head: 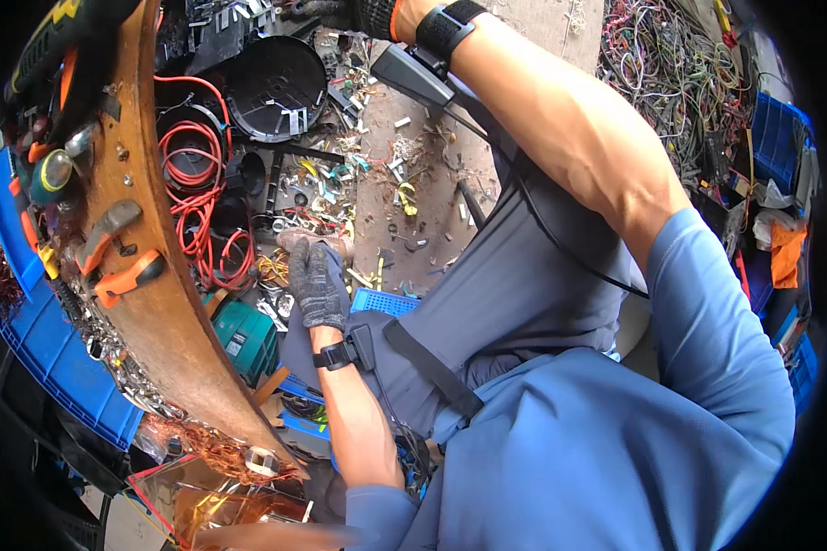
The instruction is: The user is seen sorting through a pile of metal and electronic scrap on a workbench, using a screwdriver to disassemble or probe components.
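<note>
My left hand [319, 286], in a grey knit glove, rests on my left leg near the knee. Nothing shows in it, and its fingers point away from me. My right hand [375, 17], in a dark glove with an orange cuff, reaches to the top edge of the view. Its fingers are mostly cut off there, so what it touches is hidden. Below it, a black round plastic tub [276, 89] lies among scraps. Left of my left hand are coiled red cable [200, 213] and a teal box-like device [248, 341].
A wooden bench [179, 330] on the left carries orange-handled tools [129, 277], a screwdriver with a green handle [54, 175] and copper strands [213, 448]. Scraps litter the floor [420, 255]. Tangled wires [675, 89] are heaped at the right, near a blue crate [782, 141].
</note>
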Motion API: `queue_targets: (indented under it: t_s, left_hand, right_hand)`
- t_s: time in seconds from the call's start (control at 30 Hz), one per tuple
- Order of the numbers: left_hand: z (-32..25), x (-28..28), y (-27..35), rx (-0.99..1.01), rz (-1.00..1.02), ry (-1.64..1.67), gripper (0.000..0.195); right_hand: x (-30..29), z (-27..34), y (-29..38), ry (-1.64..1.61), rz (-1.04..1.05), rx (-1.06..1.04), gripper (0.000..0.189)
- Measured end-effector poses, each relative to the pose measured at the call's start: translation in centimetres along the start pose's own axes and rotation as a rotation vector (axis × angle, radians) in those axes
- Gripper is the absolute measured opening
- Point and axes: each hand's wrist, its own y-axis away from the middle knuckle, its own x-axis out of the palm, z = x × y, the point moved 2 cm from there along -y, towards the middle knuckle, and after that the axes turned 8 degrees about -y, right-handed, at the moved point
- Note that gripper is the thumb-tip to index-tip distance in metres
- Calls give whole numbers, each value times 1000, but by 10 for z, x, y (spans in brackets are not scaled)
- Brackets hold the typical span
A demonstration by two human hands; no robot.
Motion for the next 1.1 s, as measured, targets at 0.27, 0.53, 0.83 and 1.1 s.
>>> queue_targets:
  t_s: [0.27, 0.53, 0.83, 1.1]
  left_hand:
    - [-43, 9, 12, -77, 30, 49, 42]
    - [-25, 24, 8, -3, 103, 59, 42]
    - [-39, 32, 22, -118, 133, 157, 42]
    - [-37, 39, 17, -19, 154, 8, 43]
  right_hand:
    - [4, 8, 0, 157, -94, -96, 8]
    - [5, 8, 4, 241, -109, -4, 9]
    - [1, 5, -3, 198, -204, -44, 11]
    - [0, 3, -8, 109, -94, -25, 8]
